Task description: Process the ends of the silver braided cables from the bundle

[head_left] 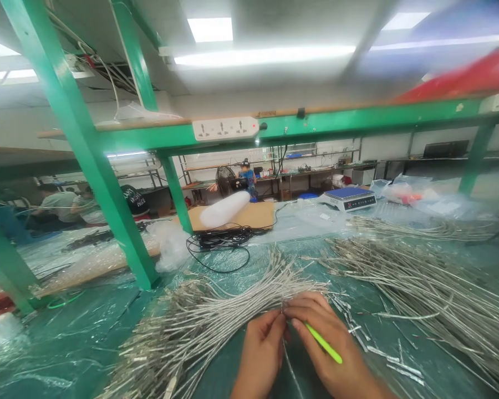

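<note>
My left hand point(263, 349) is closed in a pinch on a thin silvery cable point(291, 366), whose length hangs down between my wrists. Close against it, my right hand point(320, 332) is closed too, with a lime-green pen-like tool point(325, 344) lying across its palm. The tool's tip is hidden by my fingers. Both sets of fingertips meet at the cable's upper end, and the detail there is too small to make out. Behind and left of my hands spreads a big bundle of silvery braided cables point(224, 310).
More cables point(424, 282) lie heaped at right, with foil-like scraps point(399, 360) nearer me. Behind are a tangled black cord point(220, 238), a digital scale point(349, 198) and plastic bags point(411, 191). A green post point(95, 166) rises at left; a power strip point(227, 128) sits on the crossbeam.
</note>
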Demonstrator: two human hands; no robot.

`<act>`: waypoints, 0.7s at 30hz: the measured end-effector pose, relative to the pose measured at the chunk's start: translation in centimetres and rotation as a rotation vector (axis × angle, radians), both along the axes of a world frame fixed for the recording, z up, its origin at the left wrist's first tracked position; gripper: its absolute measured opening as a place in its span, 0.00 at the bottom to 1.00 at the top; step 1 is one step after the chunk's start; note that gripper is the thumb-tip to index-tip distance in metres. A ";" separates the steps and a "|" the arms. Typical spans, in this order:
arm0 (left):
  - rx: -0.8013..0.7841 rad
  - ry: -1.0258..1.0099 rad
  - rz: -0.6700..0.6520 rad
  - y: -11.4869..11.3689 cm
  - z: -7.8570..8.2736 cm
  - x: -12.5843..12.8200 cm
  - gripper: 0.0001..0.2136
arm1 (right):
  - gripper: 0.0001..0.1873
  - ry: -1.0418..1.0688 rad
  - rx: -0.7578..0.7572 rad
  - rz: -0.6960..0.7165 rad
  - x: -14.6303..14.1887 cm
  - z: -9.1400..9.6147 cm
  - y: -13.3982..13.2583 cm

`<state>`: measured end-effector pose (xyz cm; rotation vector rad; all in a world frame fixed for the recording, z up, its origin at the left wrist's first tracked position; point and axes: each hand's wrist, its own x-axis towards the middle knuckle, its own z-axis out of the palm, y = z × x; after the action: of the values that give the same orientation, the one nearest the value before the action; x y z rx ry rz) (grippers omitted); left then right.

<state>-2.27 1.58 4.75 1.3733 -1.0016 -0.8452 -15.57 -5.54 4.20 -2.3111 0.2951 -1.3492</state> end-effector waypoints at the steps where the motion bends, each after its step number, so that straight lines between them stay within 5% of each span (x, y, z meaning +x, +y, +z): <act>1: 0.001 -0.001 0.000 0.0 0.0 0.0 0.17 | 0.16 0.011 -0.010 -0.014 0.0 -0.1 0.0; 8: -0.032 0.008 0.029 0.0 -1.0 0.0 0.11 | 0.19 0.085 -0.152 0.176 -0.1 0.6 1.0; 14: -0.005 0.029 0.018 -0.2 -0.8 0.4 0.16 | 0.14 -0.001 -0.027 0.037 -0.6 0.7 0.2; 21: -0.008 0.037 0.005 -0.2 -0.4 0.3 0.17 | 0.13 0.004 0.002 0.042 -0.5 1.0 0.3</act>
<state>-2.01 1.41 4.30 1.3483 -0.9721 -0.8589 -16.06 -5.27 5.25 -2.3062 0.2477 -1.3233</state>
